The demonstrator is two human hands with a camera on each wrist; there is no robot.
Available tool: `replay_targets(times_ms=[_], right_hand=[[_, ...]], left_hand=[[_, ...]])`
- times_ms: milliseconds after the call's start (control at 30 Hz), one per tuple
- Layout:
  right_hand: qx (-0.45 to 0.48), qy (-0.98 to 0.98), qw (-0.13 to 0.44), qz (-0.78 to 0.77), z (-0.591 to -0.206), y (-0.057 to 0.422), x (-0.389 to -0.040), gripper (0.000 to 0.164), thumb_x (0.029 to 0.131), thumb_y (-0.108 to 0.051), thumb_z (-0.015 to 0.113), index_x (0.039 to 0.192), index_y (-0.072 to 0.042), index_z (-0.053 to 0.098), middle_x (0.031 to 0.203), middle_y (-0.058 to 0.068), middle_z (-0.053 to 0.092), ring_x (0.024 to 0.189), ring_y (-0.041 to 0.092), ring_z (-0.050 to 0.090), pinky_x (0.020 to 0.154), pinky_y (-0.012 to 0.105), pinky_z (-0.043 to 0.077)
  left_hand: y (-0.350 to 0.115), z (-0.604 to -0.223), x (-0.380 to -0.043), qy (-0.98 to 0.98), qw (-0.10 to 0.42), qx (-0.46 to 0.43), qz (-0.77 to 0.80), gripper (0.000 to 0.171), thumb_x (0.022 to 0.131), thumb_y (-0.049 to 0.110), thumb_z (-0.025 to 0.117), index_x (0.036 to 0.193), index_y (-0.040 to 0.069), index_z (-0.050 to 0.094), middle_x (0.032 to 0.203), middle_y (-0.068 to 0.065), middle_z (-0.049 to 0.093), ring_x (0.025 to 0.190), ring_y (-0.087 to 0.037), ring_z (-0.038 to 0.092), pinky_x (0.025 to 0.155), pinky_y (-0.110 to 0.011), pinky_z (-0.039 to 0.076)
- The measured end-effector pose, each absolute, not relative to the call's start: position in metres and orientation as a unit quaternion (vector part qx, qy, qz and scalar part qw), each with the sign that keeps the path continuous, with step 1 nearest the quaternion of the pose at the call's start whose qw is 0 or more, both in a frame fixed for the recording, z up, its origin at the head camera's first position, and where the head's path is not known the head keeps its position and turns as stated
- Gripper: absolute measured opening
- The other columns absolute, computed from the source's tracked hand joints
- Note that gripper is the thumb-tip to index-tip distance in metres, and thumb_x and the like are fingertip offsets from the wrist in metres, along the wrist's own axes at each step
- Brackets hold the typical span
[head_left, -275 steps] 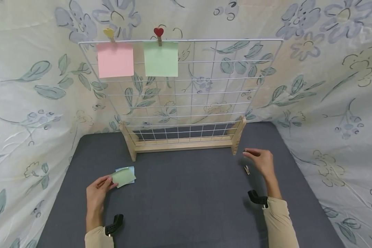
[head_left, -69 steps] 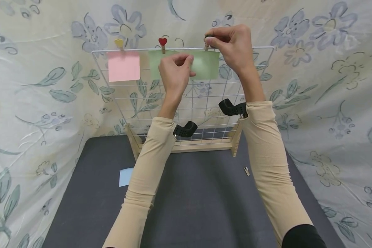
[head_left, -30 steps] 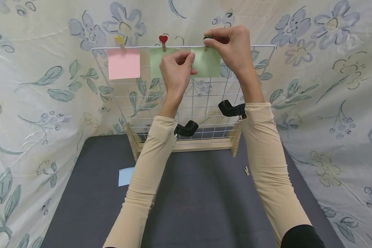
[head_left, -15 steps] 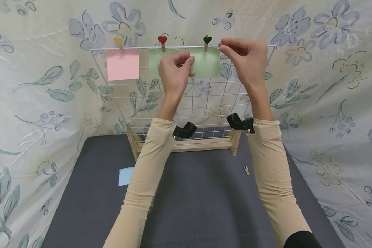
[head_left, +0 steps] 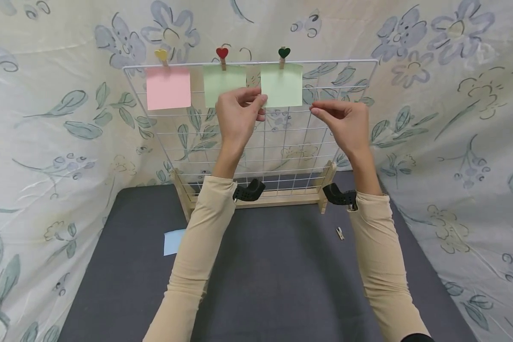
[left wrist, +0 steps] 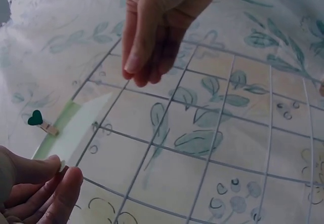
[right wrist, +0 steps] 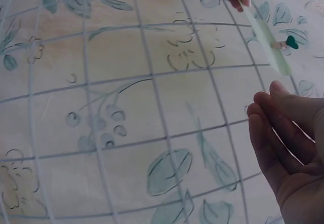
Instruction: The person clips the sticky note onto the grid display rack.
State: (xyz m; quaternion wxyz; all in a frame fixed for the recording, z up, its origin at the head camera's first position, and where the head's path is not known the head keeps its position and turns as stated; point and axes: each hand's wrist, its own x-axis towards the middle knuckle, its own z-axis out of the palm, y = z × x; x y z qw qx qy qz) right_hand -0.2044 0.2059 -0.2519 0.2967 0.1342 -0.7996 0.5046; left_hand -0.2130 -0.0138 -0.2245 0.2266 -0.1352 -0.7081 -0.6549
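A light green paper note [head_left: 281, 88] hangs from the top wire of the white wire grid [head_left: 333, 61], clipped by a wooden clothespin with a dark green heart [head_left: 284, 52]. My left hand [head_left: 236, 116] pinches its lower left edge between thumb and fingertips, as the left wrist view also shows. To the right of this note and lower, my right hand [head_left: 346, 124] hovers in front of the grid, fingers loosely curled around nothing. Left along the wire hang another green note [head_left: 218, 80] under a red heart clothespin [head_left: 222, 53] and a pink note [head_left: 168, 89] under a yellow heart clothespin [head_left: 161, 55].
On the dark table [head_left: 278, 266] lies a blue note [head_left: 172, 242] at left, partly behind the left sleeve. A small clothespin [head_left: 339, 233] lies at right. The grid stands in a wooden base [head_left: 278, 196], with a flowered cloth [head_left: 444, 156] behind it.
Since the earliest frame the second green note has gone from the table to the grid. My right hand has let go of the green heart clothespin and moved down right; my left has lowered slightly.
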Motion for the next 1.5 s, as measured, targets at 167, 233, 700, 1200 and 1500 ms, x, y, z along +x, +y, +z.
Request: replay_targets(times_ms=[167,233,700,1200,1500], right_hand=[[0.127,-0.807,0.282,0.503,-0.274,0.215,-0.204,0.023,0.088,-0.014,0.075,0.106,0.0,0.075,0.102,0.012,0.074,0.084,0.001,0.067,0.081,0.015,0.055],[0.125,-0.81,0.275,0.502,-0.283,0.219,-0.204,0.023,0.088,-0.014,0.074,0.106,0.001,0.075,0.102,0.013,0.074,0.084,0.001,0.066,0.08,0.015,0.055],[0.103,-0.853,0.187,0.477,-0.355,0.246,-0.191,0.024,0.09,-0.013,0.072,0.107,0.004,0.074,0.102,0.02,0.072,0.085,0.003,0.067,0.073,0.01,0.052],[0.023,-0.9,0.133,0.414,-0.466,0.294,-0.168,0.022,0.09,-0.013,0.072,0.106,0.002,0.074,0.1,0.018,0.073,0.085,0.017,0.069,0.066,0.005,0.048],[-0.003,-0.903,0.109,0.416,-0.494,0.302,-0.158,0.021,0.091,-0.014,0.072,0.104,0.002,0.075,0.098,0.018,0.073,0.084,0.02,0.07,0.065,0.006,0.049]], left_hand=[[-0.016,-0.238,-0.21,-0.712,0.222,-0.134,-0.653,0.018,0.089,0.003,0.071,0.105,-0.006,0.073,0.091,-0.019,0.073,0.06,-0.017,0.066,0.059,-0.023,0.06],[-0.018,-0.245,-0.208,-0.714,0.223,-0.135,-0.65,0.018,0.089,0.003,0.071,0.104,-0.007,0.073,0.091,-0.019,0.073,0.061,-0.02,0.067,0.06,-0.023,0.061],[-0.056,-0.324,-0.199,-0.732,0.226,-0.104,-0.635,0.013,0.09,0.004,0.07,0.097,-0.006,0.074,0.087,-0.02,0.072,0.072,-0.03,0.07,0.063,-0.022,0.06],[-0.118,-0.431,-0.193,-0.731,0.149,0.029,-0.665,0.015,0.091,-0.002,0.067,0.101,-0.013,0.07,0.091,-0.031,0.068,0.063,-0.009,0.067,0.062,-0.018,0.06],[-0.146,-0.469,-0.179,-0.755,0.145,0.098,-0.632,0.015,0.091,0.002,0.069,0.102,-0.008,0.072,0.093,-0.025,0.07,0.066,-0.013,0.068,0.064,-0.025,0.062]])
